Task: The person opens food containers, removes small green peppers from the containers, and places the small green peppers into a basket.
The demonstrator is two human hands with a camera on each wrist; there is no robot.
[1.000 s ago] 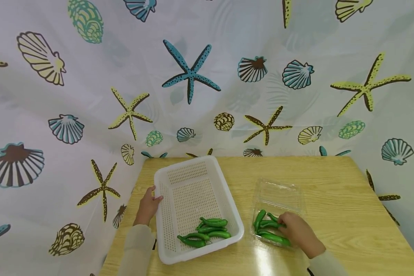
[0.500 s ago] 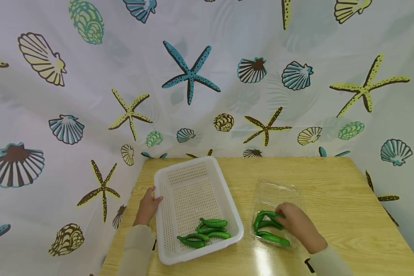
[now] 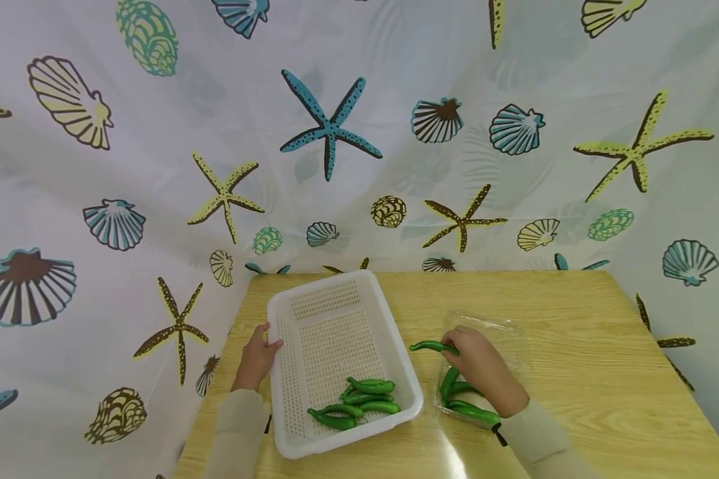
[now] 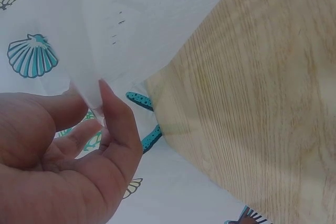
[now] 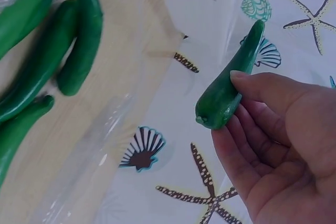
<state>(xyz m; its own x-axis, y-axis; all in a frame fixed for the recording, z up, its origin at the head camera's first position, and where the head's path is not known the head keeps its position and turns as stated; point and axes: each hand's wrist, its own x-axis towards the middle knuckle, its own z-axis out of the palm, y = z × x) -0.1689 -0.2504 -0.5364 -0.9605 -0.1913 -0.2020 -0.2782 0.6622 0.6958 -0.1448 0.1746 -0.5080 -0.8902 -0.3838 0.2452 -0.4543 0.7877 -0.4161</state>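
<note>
While the left hand (image 3: 258, 358) holds the basket (image 3: 334, 352) by its side, the right hand (image 3: 482, 368) pinches a pepper (image 3: 429, 345) between basket and box (image 3: 506, 339), apparently mid-carry; the next move likely calls for clearing the basket's edge.

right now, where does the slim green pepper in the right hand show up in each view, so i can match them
Head: right of centre, below the middle; the slim green pepper pokes out from the right hand, pointing toward the white perforated plastic basket.
Left wrist: not in this picture.
Right wrist: the pepper is right of centre, narrow end up.
Shared landmark: the shell-printed white cloth, in all three.
</note>
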